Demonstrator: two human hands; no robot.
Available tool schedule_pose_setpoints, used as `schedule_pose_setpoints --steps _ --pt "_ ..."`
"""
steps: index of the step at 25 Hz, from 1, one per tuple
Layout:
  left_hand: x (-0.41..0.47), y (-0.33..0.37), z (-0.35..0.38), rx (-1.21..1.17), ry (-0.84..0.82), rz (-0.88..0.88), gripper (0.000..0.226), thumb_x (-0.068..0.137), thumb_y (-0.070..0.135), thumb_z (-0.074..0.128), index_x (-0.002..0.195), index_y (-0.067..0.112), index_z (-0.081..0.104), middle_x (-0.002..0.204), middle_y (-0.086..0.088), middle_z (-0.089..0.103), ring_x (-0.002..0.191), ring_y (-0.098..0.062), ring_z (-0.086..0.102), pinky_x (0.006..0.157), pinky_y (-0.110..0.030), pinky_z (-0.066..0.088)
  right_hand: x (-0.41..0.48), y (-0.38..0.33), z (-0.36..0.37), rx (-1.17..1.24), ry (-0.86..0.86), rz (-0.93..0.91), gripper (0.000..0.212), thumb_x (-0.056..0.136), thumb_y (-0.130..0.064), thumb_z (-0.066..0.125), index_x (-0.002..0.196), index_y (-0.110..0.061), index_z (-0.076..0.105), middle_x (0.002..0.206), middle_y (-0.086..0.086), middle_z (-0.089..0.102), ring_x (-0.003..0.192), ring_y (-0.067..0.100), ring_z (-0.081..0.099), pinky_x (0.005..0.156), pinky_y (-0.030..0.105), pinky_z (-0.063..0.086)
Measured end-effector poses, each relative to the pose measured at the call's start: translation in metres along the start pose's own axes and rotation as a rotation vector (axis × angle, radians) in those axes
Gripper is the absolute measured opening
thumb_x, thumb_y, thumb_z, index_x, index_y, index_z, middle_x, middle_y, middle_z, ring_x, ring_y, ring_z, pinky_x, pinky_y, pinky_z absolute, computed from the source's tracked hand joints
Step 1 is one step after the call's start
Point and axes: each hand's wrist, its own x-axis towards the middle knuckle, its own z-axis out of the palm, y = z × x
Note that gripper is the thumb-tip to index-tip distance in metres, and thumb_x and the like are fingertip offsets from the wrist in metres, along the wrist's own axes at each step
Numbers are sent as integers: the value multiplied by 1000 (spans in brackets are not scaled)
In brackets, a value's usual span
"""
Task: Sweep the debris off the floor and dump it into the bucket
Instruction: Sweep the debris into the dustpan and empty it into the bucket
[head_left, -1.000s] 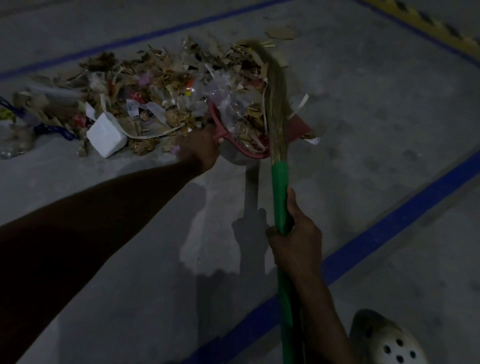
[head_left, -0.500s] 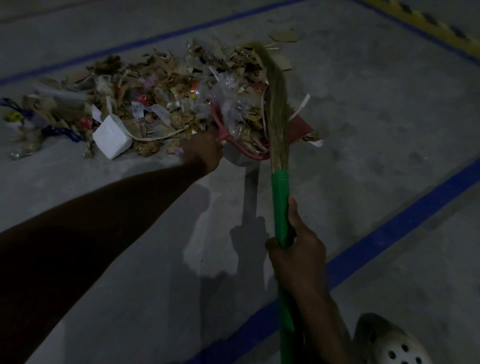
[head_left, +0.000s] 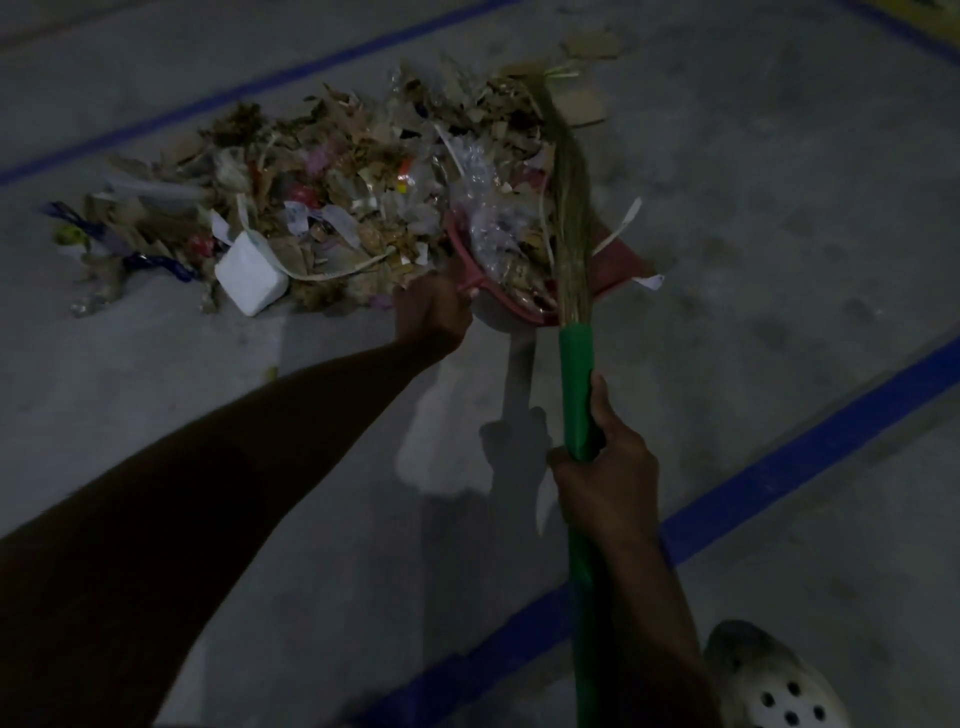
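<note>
Here, left grip (head_left: 434, 312) on dustpan (head_left: 621, 260), debris (head_left: 337, 208) beyond

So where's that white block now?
In the head view, the white block lies on the floor left of centre, at the near edge of the debris pile, left of the left hand.

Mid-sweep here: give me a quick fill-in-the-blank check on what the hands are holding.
The right hand grips the broom by its ___ handle.
The left hand holds a red ___ loaded with debris.
A ___ block lies at the near edge of the pile.
Missing: green; dustpan; white.
</note>
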Motion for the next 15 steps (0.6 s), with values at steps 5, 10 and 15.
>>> schedule_pose_setpoints --steps 5,10,15 --pt "-21 56 -108 -167 42 -101 24 100 25 55 109 5 67 100 -15 71 93 -33 67 73 -29 40 -26 -87 -77 15 -62 22 96 81 -12 73 156 -45 23 96 -20 53 83 4 57 64 4 39" --pt "-13 117 -290 -103 -18 -222 25 96 30 47 112 16 61 107 -11 70 104 -35 64 90 -42 46 -67 -241 -205 -25 -178 9 95 81 -11 72 157 -39 24 108 -13 55 95 8 58 83 17 48" --pt "-43 180 -493 -251 43 -276 53 91 42 34 121 8 62 111 -17 68 102 -32 63 85 -37 45 -126 -391 -351 -112 -280 35 93 85 -13 70 155 -48 21 129 2 61 99 26 67 89 43 58"
